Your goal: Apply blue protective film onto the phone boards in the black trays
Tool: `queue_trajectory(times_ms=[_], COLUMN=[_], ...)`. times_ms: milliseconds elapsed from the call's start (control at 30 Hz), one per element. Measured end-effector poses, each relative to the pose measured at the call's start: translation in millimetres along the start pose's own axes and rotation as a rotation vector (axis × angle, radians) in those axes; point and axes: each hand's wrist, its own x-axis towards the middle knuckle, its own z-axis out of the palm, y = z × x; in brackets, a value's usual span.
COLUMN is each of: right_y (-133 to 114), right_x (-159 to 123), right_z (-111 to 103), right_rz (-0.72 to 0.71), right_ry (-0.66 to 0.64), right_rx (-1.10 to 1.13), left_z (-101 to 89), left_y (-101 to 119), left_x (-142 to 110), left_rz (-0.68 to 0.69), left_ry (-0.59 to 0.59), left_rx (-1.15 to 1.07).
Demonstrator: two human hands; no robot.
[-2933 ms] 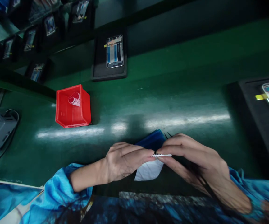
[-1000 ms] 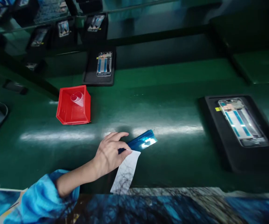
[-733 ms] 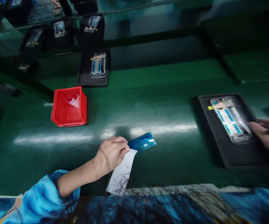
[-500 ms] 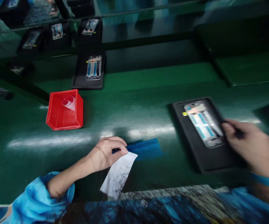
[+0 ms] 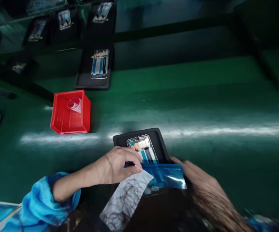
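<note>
My left hand (image 5: 116, 164) pinches a blue translucent film strip (image 5: 169, 176) and a white paper-like strip (image 5: 126, 201) between thumb and fingers. The blue film stretches rightward over a black tray (image 5: 162, 146), while the white strip hangs toward me. In the tray lies an opened phone (image 5: 141, 141), its circuit board and blue stripes showing at the upper end; the film and my left fingers hide much of the rest. My right hand (image 5: 198, 175) grips the tray's right edge, fingertips partly hidden by the film and tray. Dark hair-like strands blur the bottom of the view.
A red bin (image 5: 69, 120) with a rolled, pink-white perforated sheet (image 5: 75, 104) inside stands left on the green table (image 5: 202, 100). Behind it, another black tray (image 5: 81, 77) carries an open phone (image 5: 100, 64). More phone trays sit farther back, beyond a dark bar.
My right hand has brought the tray with the phone from the right to in front of me, beneath the blue film. My left hand still pinches both strips.
</note>
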Motion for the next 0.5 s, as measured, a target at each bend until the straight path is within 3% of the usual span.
queue_trajectory(times_ms=[67,133,200,367,500], right_y=[7,10,9,5,1], right_x=[9,21,34,55,50], right_z=[-20,-37,-45,-29,-15], right_rz=[0.064,0.163,0.172,-0.114,-0.123], right_ry=[0.045,0.171,0.246,0.058,0.024], right_rx=[0.028,0.08,0.18,0.249,0.267], left_z=[0.9,2.0,3.6,7.2,8.6], left_y=[-4,-7,-9,-14,-14], left_x=[4,7,9,9,8], left_rz=[-0.024,-0.041,-0.045,0.007,0.043], left_ry=[0.038,0.071,0.084,0.09,0.074], left_rx=[0.01,0.016,0.017,0.014,0.028])
